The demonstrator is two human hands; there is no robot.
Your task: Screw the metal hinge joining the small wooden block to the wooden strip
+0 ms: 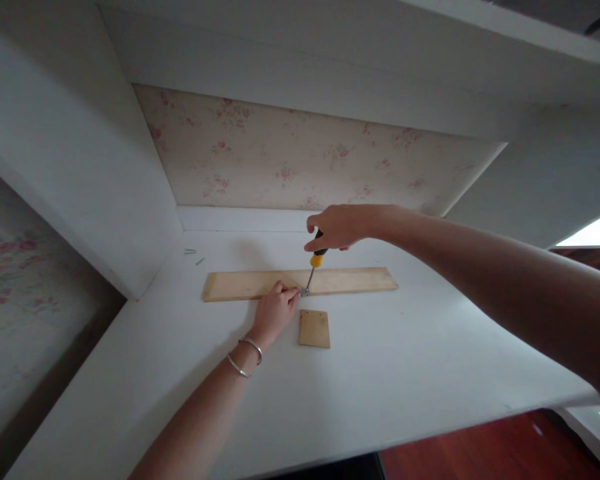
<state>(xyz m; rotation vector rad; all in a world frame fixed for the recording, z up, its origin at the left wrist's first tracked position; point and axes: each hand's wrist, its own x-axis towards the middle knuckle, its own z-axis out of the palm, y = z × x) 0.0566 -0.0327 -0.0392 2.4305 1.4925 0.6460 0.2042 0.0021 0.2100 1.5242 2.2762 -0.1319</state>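
At the near edge of the long pale wooden board (353, 281), laid crosswise, a small silver metal piece (304, 292) is pinched by the left hand (273, 313); above the board, a slanted black-and-yellow screwdriver (317, 260) is gripped by the right hand (343, 227), tip at the piece.

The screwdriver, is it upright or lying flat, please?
The screwdriver is upright, leaning slightly: the right hand holds its handle above, and the shaft points down at the metal piece.

2 hands (274, 311), 1 screwdriver (317, 259), 1 long board (350, 280), 1 small board (315, 330)
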